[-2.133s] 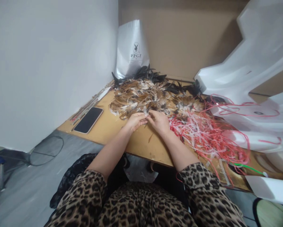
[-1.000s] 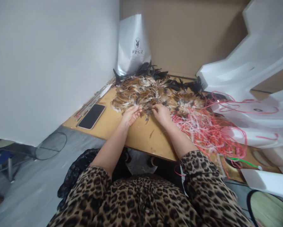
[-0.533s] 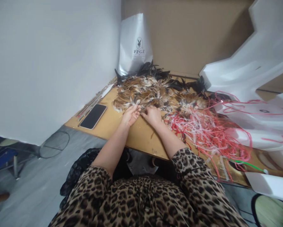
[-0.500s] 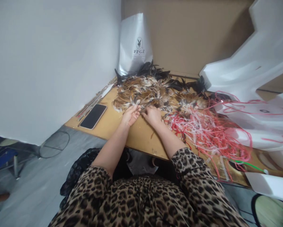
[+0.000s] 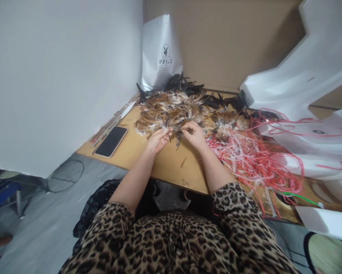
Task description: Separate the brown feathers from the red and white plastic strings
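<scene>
A heap of brown, white and black feathers (image 5: 182, 106) covers the far part of a wooden table (image 5: 165, 161). My left hand (image 5: 158, 139) rests at the heap's near edge with its fingers closed on a small bunch of feathers. My right hand (image 5: 195, 135) is just to its right, fingertips pinching feathers at the same edge of the heap. A few dark feathers hang between the two hands. Both forearms come out of leopard-print sleeves.
A tangle of red and white strips (image 5: 253, 160) spreads to the right of my hands. A black phone (image 5: 112, 141) lies at the left, next to thin sticks (image 5: 113, 120). A silver bag (image 5: 161, 53) stands at the back; white foam pieces (image 5: 304, 87) crowd the right.
My right hand has drawn back to the right, away from the left hand, after meeting it half a second ago. The left hand has stayed at the heap's edge.
</scene>
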{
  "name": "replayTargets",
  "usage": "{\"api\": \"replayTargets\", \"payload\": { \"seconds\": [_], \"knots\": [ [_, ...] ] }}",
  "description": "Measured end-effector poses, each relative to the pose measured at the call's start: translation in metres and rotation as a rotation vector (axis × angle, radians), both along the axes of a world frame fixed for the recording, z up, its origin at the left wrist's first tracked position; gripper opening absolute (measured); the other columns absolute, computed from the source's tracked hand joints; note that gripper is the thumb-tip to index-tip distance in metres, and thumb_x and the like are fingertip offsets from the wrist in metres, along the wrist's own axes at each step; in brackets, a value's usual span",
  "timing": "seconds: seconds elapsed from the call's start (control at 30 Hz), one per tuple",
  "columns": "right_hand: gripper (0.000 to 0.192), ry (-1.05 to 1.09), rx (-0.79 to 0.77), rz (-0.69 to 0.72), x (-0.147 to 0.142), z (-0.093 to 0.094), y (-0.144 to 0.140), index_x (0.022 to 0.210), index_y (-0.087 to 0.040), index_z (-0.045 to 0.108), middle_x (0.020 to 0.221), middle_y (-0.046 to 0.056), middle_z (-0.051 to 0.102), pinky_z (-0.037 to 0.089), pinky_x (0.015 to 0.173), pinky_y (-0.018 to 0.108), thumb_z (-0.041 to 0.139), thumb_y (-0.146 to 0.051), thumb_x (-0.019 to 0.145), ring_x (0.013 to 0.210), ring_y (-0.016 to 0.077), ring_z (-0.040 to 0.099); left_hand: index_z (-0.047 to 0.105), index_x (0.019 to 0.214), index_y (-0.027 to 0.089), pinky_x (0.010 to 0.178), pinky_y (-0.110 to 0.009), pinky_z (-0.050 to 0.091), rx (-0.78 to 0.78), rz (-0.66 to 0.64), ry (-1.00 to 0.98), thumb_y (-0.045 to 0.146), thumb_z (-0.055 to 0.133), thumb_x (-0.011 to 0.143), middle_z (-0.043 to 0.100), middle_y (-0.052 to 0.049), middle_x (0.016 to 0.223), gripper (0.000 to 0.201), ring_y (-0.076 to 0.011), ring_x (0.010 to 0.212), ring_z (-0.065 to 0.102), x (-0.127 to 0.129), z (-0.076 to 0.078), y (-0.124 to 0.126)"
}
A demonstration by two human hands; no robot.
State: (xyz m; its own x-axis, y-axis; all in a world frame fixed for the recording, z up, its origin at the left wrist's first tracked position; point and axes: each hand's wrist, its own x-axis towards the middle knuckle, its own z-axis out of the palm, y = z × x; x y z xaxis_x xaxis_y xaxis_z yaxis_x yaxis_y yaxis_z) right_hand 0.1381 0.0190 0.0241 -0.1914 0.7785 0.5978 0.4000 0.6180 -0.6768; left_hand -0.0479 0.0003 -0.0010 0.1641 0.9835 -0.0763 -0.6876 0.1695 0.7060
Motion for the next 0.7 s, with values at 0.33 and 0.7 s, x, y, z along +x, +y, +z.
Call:
{"api": "replayTargets", "payload": {
  "seconds": [0.33, 0.7],
  "knots": [
    [0.006, 0.02, -0.103, 0.128, -0.002, 0.004, -0.003, 0.071, -0.018, 0.063, 0.081, 0.003, 0.061, 0.043, 0.072, 0.029, 0.058, -0.022, 0.07, 0.077, 0.0148, 0.055, 0.064, 0.081, 0.01, 0.063, -0.012, 0.048, -0.043, 0.033, -0.053, 0.008, 0.051, 0.082, 0.067, -0.008, 0.102, 0.013, -0.0054, 0.074, 0.063, 0.001, 0.007, -0.004],
    [0.032, 0.615, -0.743, 0.206, -0.025, -0.009, -0.007, 0.08, -0.019, 0.066, 0.069, -0.001, 0.063, 0.037, 0.05, 0.021, 0.075, -0.039, 0.056, 0.052, 0.0068, 0.049, 0.065, 0.079, 0.011, 0.074, -0.011, 0.049, -0.082, 0.083, -0.19, 0.004, 0.044, 0.084, 0.068, -0.004, 0.083, 0.022, -0.0053, 0.077, 0.065, 0.004, 0.01, -0.003]
  ]
}}
